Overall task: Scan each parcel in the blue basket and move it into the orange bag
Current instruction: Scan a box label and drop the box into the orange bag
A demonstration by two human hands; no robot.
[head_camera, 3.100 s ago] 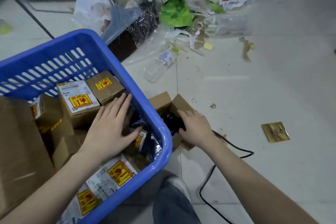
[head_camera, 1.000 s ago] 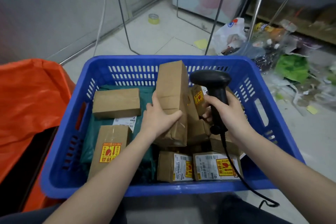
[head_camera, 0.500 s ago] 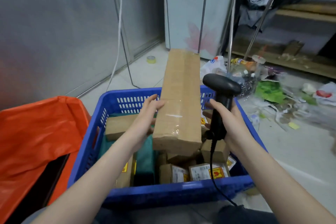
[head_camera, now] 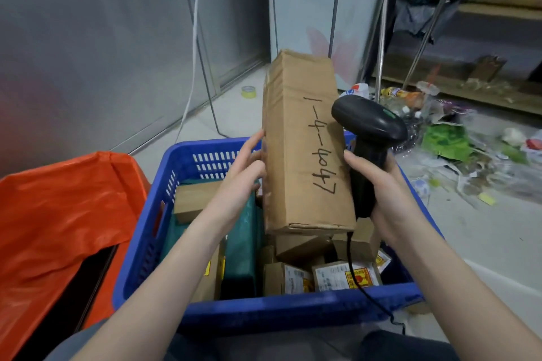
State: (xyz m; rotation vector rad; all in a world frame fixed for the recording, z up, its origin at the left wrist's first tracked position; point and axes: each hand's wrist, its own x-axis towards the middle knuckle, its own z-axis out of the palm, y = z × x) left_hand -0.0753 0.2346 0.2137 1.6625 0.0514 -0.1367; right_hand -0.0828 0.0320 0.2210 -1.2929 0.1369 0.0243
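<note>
I hold a long cardboard box [head_camera: 305, 149] upright above the blue basket [head_camera: 264, 310]; black handwriting runs along its front face. My left hand [head_camera: 243, 173] holds its left side, fingers pointing up along the edge. My right hand [head_camera: 378, 187] grips the handle of a black barcode scanner [head_camera: 369, 126], whose head sits beside the box's right edge; the fingertips touch the box. In the basket lie several smaller brown parcels [head_camera: 343, 275] with yellow-and-red labels and a green soft parcel [head_camera: 240, 246]. The orange bag [head_camera: 58, 214] stands left of the basket.
The scanner cable [head_camera: 366, 293] hangs over the basket's front rim. Litter, plastic bags and bottles [head_camera: 445, 140] cover the floor at the right. Metal rack legs [head_camera: 381, 38] and a grey wall stand behind. A tape roll [head_camera: 248, 92] lies on the floor.
The long box has been lifted out of the basket and turned, so its handwritten face now shows. The scanner, taken from beside the basket, now sits close against the box's right edge.
</note>
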